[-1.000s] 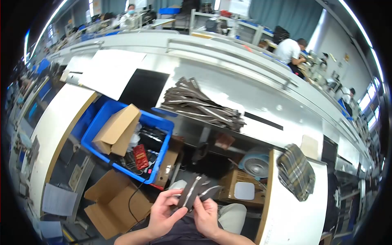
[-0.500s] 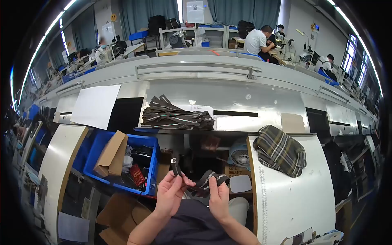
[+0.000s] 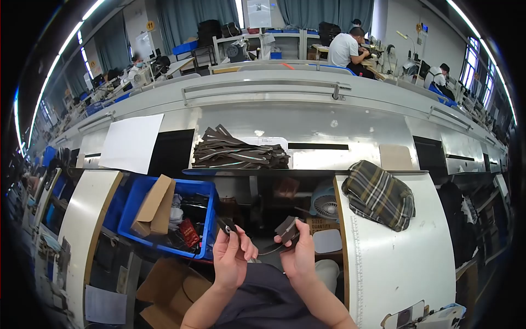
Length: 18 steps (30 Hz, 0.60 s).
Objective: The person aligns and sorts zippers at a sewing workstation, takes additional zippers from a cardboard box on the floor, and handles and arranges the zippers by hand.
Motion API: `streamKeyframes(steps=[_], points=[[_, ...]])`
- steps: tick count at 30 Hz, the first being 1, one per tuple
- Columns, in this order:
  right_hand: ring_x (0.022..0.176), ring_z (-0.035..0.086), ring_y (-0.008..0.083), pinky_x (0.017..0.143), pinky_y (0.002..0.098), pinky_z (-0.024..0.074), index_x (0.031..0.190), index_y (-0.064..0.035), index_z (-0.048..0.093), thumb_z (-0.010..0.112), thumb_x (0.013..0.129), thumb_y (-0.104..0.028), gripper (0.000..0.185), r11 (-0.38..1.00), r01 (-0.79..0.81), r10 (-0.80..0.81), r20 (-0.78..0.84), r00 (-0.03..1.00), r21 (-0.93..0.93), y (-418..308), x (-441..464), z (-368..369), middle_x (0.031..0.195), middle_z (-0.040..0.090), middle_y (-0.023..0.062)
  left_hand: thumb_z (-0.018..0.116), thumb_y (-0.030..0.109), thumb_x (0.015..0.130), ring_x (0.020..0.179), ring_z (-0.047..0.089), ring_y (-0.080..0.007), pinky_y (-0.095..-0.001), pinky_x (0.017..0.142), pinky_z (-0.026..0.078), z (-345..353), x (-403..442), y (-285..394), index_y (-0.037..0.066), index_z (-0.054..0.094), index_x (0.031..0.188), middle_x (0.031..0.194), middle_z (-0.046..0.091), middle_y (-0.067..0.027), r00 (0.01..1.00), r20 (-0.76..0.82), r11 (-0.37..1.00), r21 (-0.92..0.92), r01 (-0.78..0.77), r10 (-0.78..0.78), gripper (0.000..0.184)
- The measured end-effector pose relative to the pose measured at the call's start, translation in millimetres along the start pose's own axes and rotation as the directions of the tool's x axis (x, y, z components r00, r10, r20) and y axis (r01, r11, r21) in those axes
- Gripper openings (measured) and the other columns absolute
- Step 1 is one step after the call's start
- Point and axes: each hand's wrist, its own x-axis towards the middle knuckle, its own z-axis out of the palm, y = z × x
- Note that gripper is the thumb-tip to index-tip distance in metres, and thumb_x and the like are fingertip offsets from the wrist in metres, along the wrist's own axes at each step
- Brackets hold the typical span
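Observation:
A dark zipper [image 3: 287,228] with metal teeth is stretched between my two hands above my lap. My left hand [image 3: 231,262] pinches one end, where a shiny metal piece, perhaps the slider, shows at the fingertips. Folded lengths of the zipper tape sit in my right hand [image 3: 300,256], its fingers closed round them. A thin curve of teeth sags between the hands. Beyond them, a pile of dark zippers [image 3: 235,154] lies on the metal ledge, partly over a white tray [image 3: 276,143].
To the left stands a blue bin [image 3: 210,219] holding a cardboard box [image 3: 156,205] and packets. On the right, a plaid cloth item [image 3: 381,194] lies on the white tabletop [image 3: 402,263]. A small fan [image 3: 324,204] is underneath. Another person [image 3: 345,54] works at a far bench.
My right hand has turned and bunched the zipper tape, moving slightly up and right. My left hand has tilted its end downward. The gap between the hands is wider.

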Motion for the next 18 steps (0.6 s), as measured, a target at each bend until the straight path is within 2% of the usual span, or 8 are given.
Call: streamKeyframes(steps=[1,2,5,6,10,14,17,18], points=[[0.051,0.042,0.0104,0.063,0.0302,0.0488,0.082,-0.0065,0.053,0.047,0.089,-0.02,0.017,0.998,0.013,-0.017,-0.074,0.997,-0.054,-4.0,0.6,1.8,0.064,0.051,0.0008,0.037,0.018,0.097,0.054,0.04,-0.0097,-0.0253,0.055,0.038,-3.2,-0.7,1.2,0.006,0.045,0.098,0.068,0.042,-0.0012,1.0,0.009,1.0,0.0,-0.007,0.007,0.014],[0.057,0.049,0.0108,0.066,0.0293,0.0488,0.081,-0.0067,0.054,0.049,0.089,-0.021,0.017,0.998,0.022,-0.022,-0.009,1.0,-0.063,-4.9,4.3,-8.2,0.071,0.055,0.0015,0.038,0.017,0.096,0.055,0.04,-0.0097,-0.0251,0.055,0.038,-6.1,-1.2,3.2,0.006,0.045,0.099,0.069,0.042,-0.0017,1.0,0.017,1.0,-0.001,-0.014,0.014,0.013],[0.065,0.055,0.0114,0.068,0.0294,0.049,0.081,-0.0066,0.055,0.049,0.089,-0.021,0.017,0.983,0.137,-0.161,-0.215,0.963,-0.12,-13.4,6.9,2.8,0.077,0.057,0.0019,0.038,0.016,0.096,0.05,0.035,-0.0069,-0.0219,0.048,0.032,-11.3,-1.4,19.5,0.005,0.045,0.099,0.066,0.039,-0.0004,0.996,0.008,0.996,0.025,-0.085,0.085,0.013],[0.074,0.06,0.0139,0.07,0.03,0.0496,0.084,-0.0051,0.056,0.05,0.088,-0.019,0.016,0.973,0.191,-0.211,-0.164,0.964,-0.129,-15.7,12.5,-9.8,0.082,0.059,0.004,0.038,0.016,0.096,0.046,0.029,-0.0047,-0.0202,0.042,0.025,-12.3,0.5,28.0,0.006,0.046,0.099,0.064,0.037,0.0011,0.986,-0.029,0.984,0.074,-0.16,0.162,0.013],[0.076,0.06,0.018,0.074,0.0303,0.0506,0.089,-0.0003,0.056,0.048,0.087,-0.014,0.016,0.958,0.218,-0.223,-0.007,0.975,-0.188,-32.3,15.6,-17.8,0.086,0.06,0.009,0.04,0.018,0.096,0.044,0.024,-0.0016,-0.0177,0.039,0.018,-25.8,23.8,81.6,0.006,0.048,0.098,0.064,0.037,0.0032,0.901,-0.164,0.891,0.299,-0.342,0.401,0.015],[0.072,0.061,0.0183,0.068,0.0311,0.0518,0.087,0.0014,0.055,0.046,0.086,-0.009,0.014,0.97,0.177,-0.184,-0.025,0.983,-0.167,-32.8,11.7,-30.6,0.082,0.06,0.0113,0.042,0.014,0.095,0.043,0.025,0.0004,-0.017,0.039,0.017,-30.7,77.8,134.3,0.002,0.049,0.103,0.065,0.039,0.0036,0.863,-0.027,0.732,0.543,-0.411,0.504,0.016],[0.071,0.06,0.0176,0.067,0.0305,0.0516,0.088,0.0016,0.055,0.046,0.083,-0.008,0.014,0.973,0.115,-0.118,-0.004,0.993,-0.203,-30.5,6.1,-35.0,0.08,0.06,0.0106,0.044,0.014,0.094,0.049,0.028,-0.0002,-0.0169,0.043,0.019,-23.7,138.9,165.1,0.001,0.053,0.098,0.062,0.04,0.0045,0.828,0.147,0.426,0.801,-0.421,0.541,0.016],[0.066,0.059,0.0167,0.063,0.0294,0.0513,0.085,0.0014,0.054,0.044,0.081,-0.006,0.013,0.973,0.089,-0.094,-0.012,0.995,-0.215,-29.2,4.6,-35.3,0.077,0.058,0.0099,0.045,0.014,0.093,0.05,0.03,-0.0007,-0.0169,0.044,0.02,-20.4,162.8,173.9,0.001,0.053,0.096,0.063,0.04,0.0047,0.84,0.232,0.367,0.819,-0.441,0.491,0.015]])
